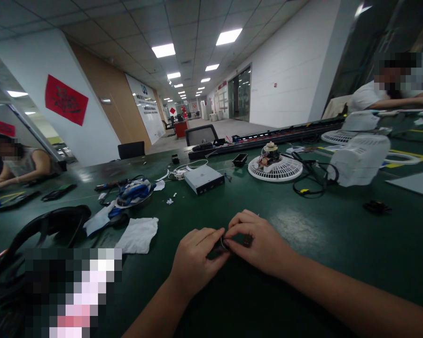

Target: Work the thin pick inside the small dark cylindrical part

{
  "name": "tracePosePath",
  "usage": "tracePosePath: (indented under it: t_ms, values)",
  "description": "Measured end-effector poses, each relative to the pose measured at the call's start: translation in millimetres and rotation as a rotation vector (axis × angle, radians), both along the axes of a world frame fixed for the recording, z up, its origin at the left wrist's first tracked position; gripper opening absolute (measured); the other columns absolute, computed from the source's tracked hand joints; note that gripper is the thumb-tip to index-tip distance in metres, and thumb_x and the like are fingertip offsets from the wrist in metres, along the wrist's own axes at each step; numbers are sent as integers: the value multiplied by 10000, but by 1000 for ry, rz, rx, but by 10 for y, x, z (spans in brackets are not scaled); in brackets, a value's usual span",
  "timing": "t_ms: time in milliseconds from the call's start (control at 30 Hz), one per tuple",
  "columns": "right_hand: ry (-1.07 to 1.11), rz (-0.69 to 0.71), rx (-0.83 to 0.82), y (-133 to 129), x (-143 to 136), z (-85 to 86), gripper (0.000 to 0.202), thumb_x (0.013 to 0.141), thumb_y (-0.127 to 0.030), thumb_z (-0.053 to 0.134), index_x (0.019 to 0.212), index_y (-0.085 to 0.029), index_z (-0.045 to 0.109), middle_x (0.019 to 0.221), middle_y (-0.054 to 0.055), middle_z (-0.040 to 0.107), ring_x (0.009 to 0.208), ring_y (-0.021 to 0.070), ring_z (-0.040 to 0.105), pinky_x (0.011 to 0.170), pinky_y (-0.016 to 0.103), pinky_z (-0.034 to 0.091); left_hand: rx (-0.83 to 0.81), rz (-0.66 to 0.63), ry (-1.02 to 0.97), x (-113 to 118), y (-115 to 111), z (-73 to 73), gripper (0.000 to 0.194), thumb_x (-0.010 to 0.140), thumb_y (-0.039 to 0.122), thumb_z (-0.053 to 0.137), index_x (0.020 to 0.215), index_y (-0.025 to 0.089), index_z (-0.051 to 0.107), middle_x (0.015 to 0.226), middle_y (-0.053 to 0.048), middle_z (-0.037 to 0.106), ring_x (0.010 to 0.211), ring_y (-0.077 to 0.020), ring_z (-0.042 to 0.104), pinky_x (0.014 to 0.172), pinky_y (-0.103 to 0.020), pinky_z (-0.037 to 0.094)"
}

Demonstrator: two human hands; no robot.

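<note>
My left hand (195, 256) is closed, thumb and fingertips pinched around a small dark part (223, 243) with a thin silvery curved edge. From the other side, the fingertips of my right hand (255, 239) pinch the same part, so the two hands meet just above the green tabletop (211, 305). Fingers cover most of the part, and its kind cannot be made out. Beyond the hands lies a grey optical disc drive (204, 177). A white fan grille (275, 170) with a motor on top sits further right.
At left are a crumpled white tissue (139, 234), a black headset (52, 220) and a blue cloth bundle (134, 191). Rightward lie a black cable (312, 188), a white plastic housing (361, 159) and a small black piece (377, 206). People sit at both far sides.
</note>
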State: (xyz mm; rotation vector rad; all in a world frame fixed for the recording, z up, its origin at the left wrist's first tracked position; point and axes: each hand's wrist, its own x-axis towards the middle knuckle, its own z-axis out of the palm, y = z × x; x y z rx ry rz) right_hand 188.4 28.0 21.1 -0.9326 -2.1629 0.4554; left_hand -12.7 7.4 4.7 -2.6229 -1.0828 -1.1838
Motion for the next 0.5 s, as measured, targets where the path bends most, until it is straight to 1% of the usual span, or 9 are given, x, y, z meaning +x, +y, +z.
tracePosePath:
  t_ms: [133, 233, 333, 433, 500]
  values:
    - [-31, -47, -54, 29, 12, 29, 57, 792, -164, 756, 777, -217, 742, 829, 16, 694, 865, 200, 590, 755, 342, 461, 27, -2, 23, -3, 4, -6, 311, 866, 307, 707, 1129, 152, 650, 982, -74, 735, 819, -210, 683, 700, -357, 563]
    - [-54, 3, -60, 37, 20, 56, 56, 822, -167, 732, 793, -214, 738, 814, 13, 695, 861, 197, 584, 749, 334, 455, 58, 36, 12, -5, 3, -14, 313, 879, 309, 694, 1143, 149, 643, 1007, -85, 732, 838, -216, 685, 715, -367, 562]
    - [-76, 56, -57, 38, 19, 58, 94, 829, -111, 701, 833, -202, 727, 849, 19, 687, 871, 188, 580, 757, 321, 454, 73, 39, 22, -6, -3, -10, 303, 890, 306, 680, 1147, 150, 640, 1008, -84, 731, 843, -217, 686, 715, -366, 556]
    - [-125, 70, -36, 36, 9, 46, 139, 816, -48, 674, 826, -183, 706, 858, 27, 673, 876, 186, 573, 770, 316, 452, 80, 13, 67, -8, -9, 6, 274, 900, 304, 665, 1128, 152, 645, 986, -77, 733, 827, -217, 686, 694, -363, 546]
    - [-153, 71, -19, 33, 5, 39, 140, 811, -40, 673, 827, -176, 698, 859, 31, 670, 874, 187, 568, 773, 317, 448, 79, 5, 77, -9, -10, 14, 275, 902, 304, 663, 1127, 148, 645, 983, -78, 732, 820, -218, 683, 687, -364, 542]
